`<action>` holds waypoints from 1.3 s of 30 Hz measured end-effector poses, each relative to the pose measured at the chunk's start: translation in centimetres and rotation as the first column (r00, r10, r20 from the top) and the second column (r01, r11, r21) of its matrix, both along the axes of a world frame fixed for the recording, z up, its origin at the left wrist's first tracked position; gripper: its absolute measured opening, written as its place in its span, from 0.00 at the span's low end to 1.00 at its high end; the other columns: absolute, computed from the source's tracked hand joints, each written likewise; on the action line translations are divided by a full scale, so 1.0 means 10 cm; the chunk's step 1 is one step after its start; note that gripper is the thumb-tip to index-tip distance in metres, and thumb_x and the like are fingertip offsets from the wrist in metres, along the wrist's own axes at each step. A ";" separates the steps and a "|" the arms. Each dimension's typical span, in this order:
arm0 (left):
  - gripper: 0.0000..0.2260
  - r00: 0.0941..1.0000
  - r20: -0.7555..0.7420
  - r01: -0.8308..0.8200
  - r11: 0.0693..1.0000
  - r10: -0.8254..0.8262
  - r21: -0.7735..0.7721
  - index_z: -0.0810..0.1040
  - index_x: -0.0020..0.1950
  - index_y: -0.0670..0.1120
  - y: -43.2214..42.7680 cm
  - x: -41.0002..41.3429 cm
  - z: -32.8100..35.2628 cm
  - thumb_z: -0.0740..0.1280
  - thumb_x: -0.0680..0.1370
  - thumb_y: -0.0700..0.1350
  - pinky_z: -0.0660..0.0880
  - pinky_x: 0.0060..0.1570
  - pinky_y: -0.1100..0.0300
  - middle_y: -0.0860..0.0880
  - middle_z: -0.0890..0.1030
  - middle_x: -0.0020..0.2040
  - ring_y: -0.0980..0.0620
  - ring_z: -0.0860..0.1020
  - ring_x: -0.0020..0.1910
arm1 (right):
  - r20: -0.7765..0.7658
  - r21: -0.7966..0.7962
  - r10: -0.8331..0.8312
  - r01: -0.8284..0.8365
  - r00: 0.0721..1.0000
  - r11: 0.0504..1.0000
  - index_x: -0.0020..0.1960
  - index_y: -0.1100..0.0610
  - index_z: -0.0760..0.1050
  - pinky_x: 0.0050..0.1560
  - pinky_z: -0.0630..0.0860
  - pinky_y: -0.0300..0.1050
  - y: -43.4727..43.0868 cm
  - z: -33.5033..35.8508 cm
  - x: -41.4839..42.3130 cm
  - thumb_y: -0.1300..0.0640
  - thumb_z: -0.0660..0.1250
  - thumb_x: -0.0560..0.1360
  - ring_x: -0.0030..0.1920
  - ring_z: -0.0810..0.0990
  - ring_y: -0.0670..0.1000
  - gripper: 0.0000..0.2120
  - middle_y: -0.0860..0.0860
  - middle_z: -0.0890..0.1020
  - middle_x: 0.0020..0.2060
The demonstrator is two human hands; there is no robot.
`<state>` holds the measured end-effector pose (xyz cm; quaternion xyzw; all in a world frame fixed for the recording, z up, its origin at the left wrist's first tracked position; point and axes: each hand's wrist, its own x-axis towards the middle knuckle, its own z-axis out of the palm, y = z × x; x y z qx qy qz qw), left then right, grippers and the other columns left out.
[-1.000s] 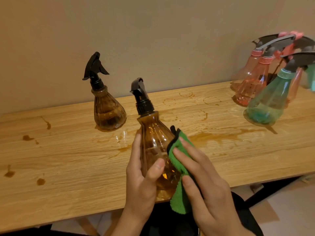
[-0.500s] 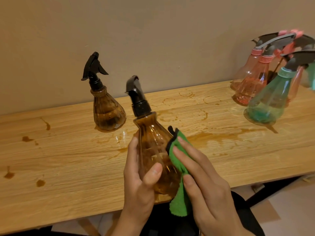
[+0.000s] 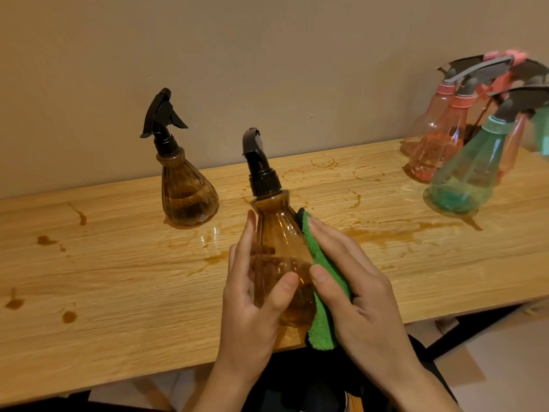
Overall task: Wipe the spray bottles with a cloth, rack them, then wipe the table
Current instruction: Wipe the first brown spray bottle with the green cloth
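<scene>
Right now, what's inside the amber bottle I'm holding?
The amber ribbed plastic spray bottle looks partly filled with liquid; the left hand and green microfibre cloth cover its lower sides.

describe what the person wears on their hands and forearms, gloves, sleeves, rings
Nothing visible. The left hand and right hand are bare, with no gloves, rings or watch. Both forearms are uncovered down to the frame edge, no sleeve in view. Nails look short and unpainted.

Beige wall, wooden table
</scene>
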<state>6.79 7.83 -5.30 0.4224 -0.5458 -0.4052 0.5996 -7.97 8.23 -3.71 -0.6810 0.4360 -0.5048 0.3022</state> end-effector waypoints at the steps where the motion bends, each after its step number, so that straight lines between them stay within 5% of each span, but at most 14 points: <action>1: 0.31 1.000 -0.011 -0.008 1.000 0.008 -0.019 0.68 0.77 0.65 0.01 -0.02 0.00 0.70 0.74 0.58 0.75 0.64 0.63 0.58 0.76 0.72 0.56 0.76 0.71 | -0.025 0.000 -0.006 0.006 1.000 1.000 0.77 0.38 0.65 0.68 0.62 0.27 0.01 -0.01 0.00 0.43 0.61 0.81 0.76 0.64 0.37 0.24 0.35 0.67 0.75; 4: 0.23 1.000 -0.019 -0.021 0.999 0.020 -0.048 0.70 0.74 0.65 0.02 -0.06 0.02 0.65 0.78 0.56 0.74 0.69 0.56 0.59 0.76 0.72 0.54 0.75 0.72 | -0.093 0.000 -0.007 0.007 0.996 1.000 0.80 0.38 0.60 0.71 0.57 0.27 0.08 -0.06 0.02 0.42 0.60 0.81 0.78 0.58 0.37 0.28 0.33 0.60 0.78; 11: 0.31 0.997 -0.022 -0.070 0.994 0.069 -0.083 0.70 0.75 0.55 0.05 -0.07 0.06 0.73 0.72 0.51 0.76 0.61 0.65 0.59 0.79 0.69 0.55 0.79 0.68 | -0.080 -0.101 -0.031 0.023 0.996 0.995 0.78 0.42 0.64 0.74 0.62 0.41 0.15 -0.14 0.05 0.47 0.59 0.83 0.79 0.60 0.43 0.23 0.39 0.61 0.80; 18: 0.27 0.997 -0.057 -0.051 0.996 0.046 -0.079 0.72 0.74 0.55 0.04 -0.06 0.05 0.70 0.75 0.50 0.76 0.60 0.66 0.59 0.79 0.69 0.55 0.79 0.68 | -0.023 -0.011 -0.027 0.026 0.999 1.000 0.77 0.34 0.64 0.71 0.62 0.30 -0.01 -0.01 0.10 0.43 0.61 0.82 0.76 0.62 0.37 0.24 0.35 0.66 0.76; 22: 0.25 0.995 -0.090 -0.037 0.998 0.032 -0.058 0.74 0.73 0.60 0.00 -0.04 0.04 0.70 0.75 0.52 0.77 0.62 0.62 0.55 0.79 0.70 0.52 0.79 0.68 | -0.076 -0.041 -0.009 0.006 0.997 0.999 0.77 0.36 0.65 0.70 0.62 0.29 -0.07 0.07 0.08 0.46 0.62 0.82 0.76 0.63 0.36 0.24 0.35 0.66 0.76; 28: 0.24 0.982 -0.147 -0.123 0.992 0.116 -0.038 0.75 0.72 0.60 -0.01 -0.01 0.01 0.69 0.75 0.54 0.75 0.65 0.44 0.49 0.81 0.69 0.45 0.80 0.67 | -0.240 -0.217 -0.123 0.070 0.963 0.974 0.79 0.44 0.64 0.75 0.62 0.43 0.18 -0.25 0.19 0.47 0.55 0.85 0.78 0.63 0.50 0.22 0.45 0.62 0.80; 35: 0.25 0.996 -0.067 -0.064 0.996 0.060 -0.058 0.73 0.74 0.57 0.00 -0.03 0.03 0.69 0.76 0.52 0.76 0.62 0.63 0.55 0.79 0.70 0.52 0.78 0.69 | -0.110 -0.081 -0.030 0.021 0.993 0.997 0.77 0.40 0.66 0.72 0.63 0.33 -0.07 0.09 0.12 0.49 0.57 0.84 0.77 0.63 0.38 0.22 0.36 0.67 0.76; 39: 0.24 0.991 -0.107 -0.091 0.995 0.085 -0.050 0.75 0.71 0.62 0.00 -0.03 0.02 0.70 0.75 0.54 0.78 0.63 0.53 0.53 0.80 0.68 0.49 0.80 0.67 | -0.240 -0.161 -0.036 -0.003 0.970 0.987 0.77 0.38 0.65 0.73 0.65 0.37 0.00 -0.01 0.09 0.48 0.55 0.85 0.77 0.64 0.43 0.21 0.39 0.62 0.79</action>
